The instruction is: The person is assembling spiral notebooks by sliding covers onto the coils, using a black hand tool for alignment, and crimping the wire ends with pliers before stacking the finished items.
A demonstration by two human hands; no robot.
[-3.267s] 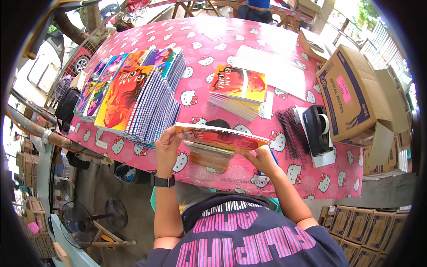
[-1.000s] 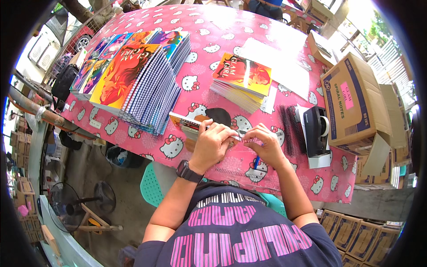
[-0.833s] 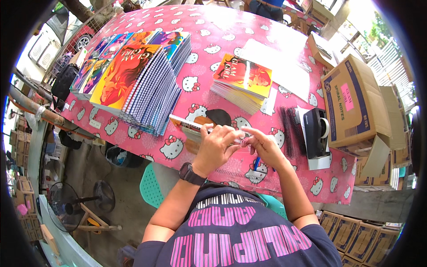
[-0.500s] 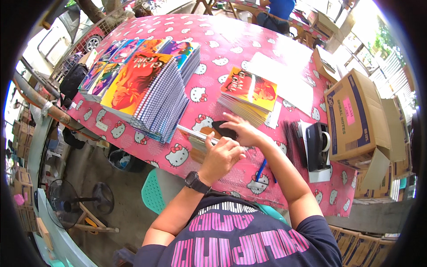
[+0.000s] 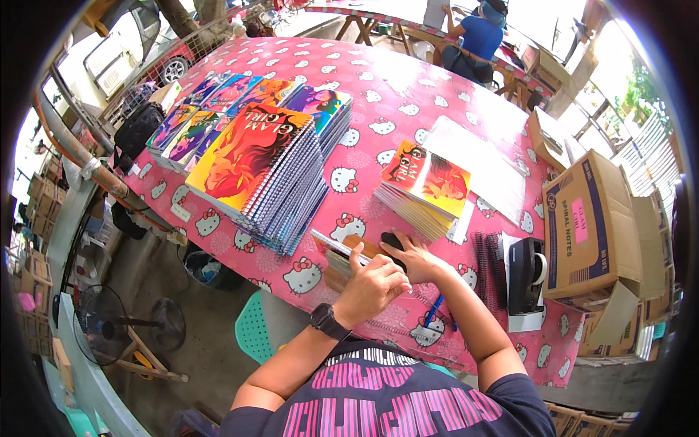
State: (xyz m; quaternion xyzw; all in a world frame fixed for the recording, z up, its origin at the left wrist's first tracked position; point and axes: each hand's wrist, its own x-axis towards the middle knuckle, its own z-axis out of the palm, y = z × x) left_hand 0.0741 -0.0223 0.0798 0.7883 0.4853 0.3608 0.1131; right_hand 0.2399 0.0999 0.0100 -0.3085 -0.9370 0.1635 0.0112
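Observation:
Close to the table's near edge, a brown wooden piece (image 5: 356,245) lies beside a pale-edged stack (image 5: 329,250), partly covered by my hands. My left hand (image 5: 373,287), with a black watch at the wrist, rests over its near side; the thumb points up and the fingers curl to the right. What those fingers hold, if anything, is hidden. My right hand (image 5: 416,260) lies over a small black rounded block (image 5: 393,241), fingers closed around it. Just beyond stands a pile of yellow-edged booklets with a red-orange cover (image 5: 426,178).
Spiral notebooks (image 5: 255,167) are piled at the left. To the right are black spiral coils (image 5: 489,269), a black desk punch (image 5: 524,277) and an open cardboard box (image 5: 593,226). A blue pen (image 5: 435,309) lies near my right forearm. Another person (image 5: 477,40) works at a far table.
My right hand has lowered onto the black block, its fingers less raised than before. My left hand stays in about the same place. The whole view has tilted up, showing more of the far table.

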